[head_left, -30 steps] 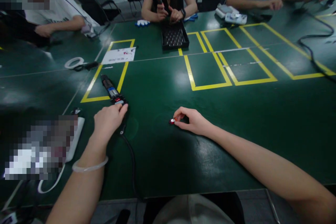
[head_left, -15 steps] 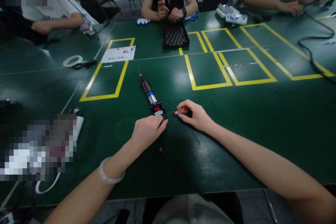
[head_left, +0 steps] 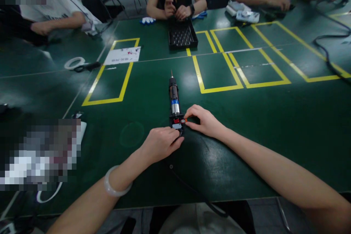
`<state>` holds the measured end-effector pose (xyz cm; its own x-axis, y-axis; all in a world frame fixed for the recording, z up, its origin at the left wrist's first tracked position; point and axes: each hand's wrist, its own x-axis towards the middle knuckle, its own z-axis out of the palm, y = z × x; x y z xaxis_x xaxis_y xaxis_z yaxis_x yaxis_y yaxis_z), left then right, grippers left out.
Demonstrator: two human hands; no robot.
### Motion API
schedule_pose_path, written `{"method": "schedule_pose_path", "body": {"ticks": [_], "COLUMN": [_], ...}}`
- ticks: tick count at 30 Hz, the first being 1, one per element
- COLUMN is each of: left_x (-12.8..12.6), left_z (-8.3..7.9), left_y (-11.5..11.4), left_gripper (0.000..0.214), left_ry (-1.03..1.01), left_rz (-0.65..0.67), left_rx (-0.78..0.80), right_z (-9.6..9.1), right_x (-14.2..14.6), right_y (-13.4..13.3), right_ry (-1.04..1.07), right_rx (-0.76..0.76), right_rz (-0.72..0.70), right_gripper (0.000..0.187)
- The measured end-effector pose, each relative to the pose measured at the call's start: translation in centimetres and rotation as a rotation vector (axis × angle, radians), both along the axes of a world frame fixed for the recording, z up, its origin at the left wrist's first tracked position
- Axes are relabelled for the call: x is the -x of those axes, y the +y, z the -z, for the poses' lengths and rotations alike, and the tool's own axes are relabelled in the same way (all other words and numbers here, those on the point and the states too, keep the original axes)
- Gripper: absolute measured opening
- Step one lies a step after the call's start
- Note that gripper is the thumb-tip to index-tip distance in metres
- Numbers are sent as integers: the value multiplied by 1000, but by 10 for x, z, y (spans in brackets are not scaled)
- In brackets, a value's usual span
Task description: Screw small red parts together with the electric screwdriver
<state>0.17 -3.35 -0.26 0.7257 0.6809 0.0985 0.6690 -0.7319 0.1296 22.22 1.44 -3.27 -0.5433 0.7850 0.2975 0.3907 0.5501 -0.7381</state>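
An electric screwdriver (head_left: 174,104) with its inner parts bare lies in front of me, its thin bit pointing away across the table. My left hand (head_left: 160,142) is closed on its rear end, thumb and fingers pinching the black part there. My right hand (head_left: 204,121) pinches a small red and orange piece (head_left: 184,120) between thumb and fingertips. That piece is up against the right side of the screwdriver, near a red component and a pale grey block; whether it is seated there I cannot tell. A black cable (head_left: 192,189) runs toward the near edge.
Yellow tape frames (head_left: 222,90) mark the green table (head_left: 260,124). Farther off are a black tray (head_left: 183,40), a white paper (head_left: 123,56), a tape roll (head_left: 74,63) and dark scissors (head_left: 89,67). Three people sit across; the middle one (head_left: 175,0) holds a red-and-black tool.
My left hand has moved right with the screwdriver, whose bit has swung to point straight ahead. The small piece in my right hand now meets the screwdriver's side; that hand has barely moved.
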Motion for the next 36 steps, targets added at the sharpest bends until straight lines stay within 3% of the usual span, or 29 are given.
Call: {"method": "schedule_pose_path", "body": {"ticks": [10, 14, 17, 23, 28, 36], "left_x": [6, 12, 15, 16, 12, 17], "left_z": [-8, -15, -15, -4, 1, 2], "left_y": [2, 7, 13, 27, 32, 39], "left_gripper": [36, 41, 31, 68, 64, 58], "left_ry": [-34, -181, -324, -242, -191, -132], "left_rz": [-27, -280, -474, -420, -434, -494], "left_rx": [122, 99, 78, 270, 253, 139], "right_z": [0, -2, -3, -6, -6, -6], "right_x": [7, 7, 8, 13, 14, 14], "right_y": [-3, -4, -6, -9, -10, -12], "right_ry": [75, 88, 71, 75, 96, 46], "right_rx": [99, 72, 77, 85, 122, 84], "right_rz": [45, -2, -41, -108, -147, -166], "right_gripper": [11, 16, 25, 36, 45, 44]}}
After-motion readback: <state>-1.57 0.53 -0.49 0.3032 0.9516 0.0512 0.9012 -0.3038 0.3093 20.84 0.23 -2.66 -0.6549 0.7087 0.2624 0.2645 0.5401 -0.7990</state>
